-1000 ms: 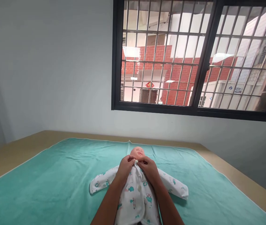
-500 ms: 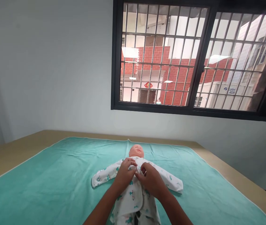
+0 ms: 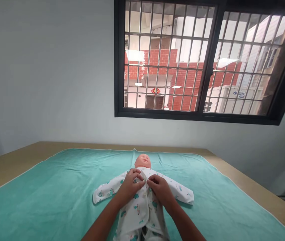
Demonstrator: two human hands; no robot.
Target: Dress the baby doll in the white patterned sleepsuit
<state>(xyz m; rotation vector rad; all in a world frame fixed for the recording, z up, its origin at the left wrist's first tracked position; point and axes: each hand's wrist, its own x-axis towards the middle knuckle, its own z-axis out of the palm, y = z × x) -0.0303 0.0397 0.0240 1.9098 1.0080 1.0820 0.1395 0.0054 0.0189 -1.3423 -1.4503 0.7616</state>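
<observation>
A baby doll (image 3: pixel 142 161) lies on its back, face up, dressed in a white baby shirt (image 3: pixel 138 214) with green and small printed figures. Both sleeves stretch out to the sides. On the chest, my left hand (image 3: pixel 130 185) has its thumb and fingers pinched at the shirt's front edge. Just across from it, my right hand (image 3: pixel 160 189) is closed with its fingertips on the same front opening. The fingers cover whatever fastener may be there. Below the hands the two front panels overlap, and matching printed trousers (image 3: pixel 133 237) show at the bottom.
A green cloth (image 3: pixel 57 194) with a pale edge covers most of the tan table (image 3: pixel 265 192). Behind the table rises a white wall (image 3: pixel 57 83) with a dark-framed, barred window (image 3: pixel 157 115).
My right hand's fingers have closed in more tightly at the shirt's front edge. My left hand stays at the chest opening. The whole view has shifted slightly.
</observation>
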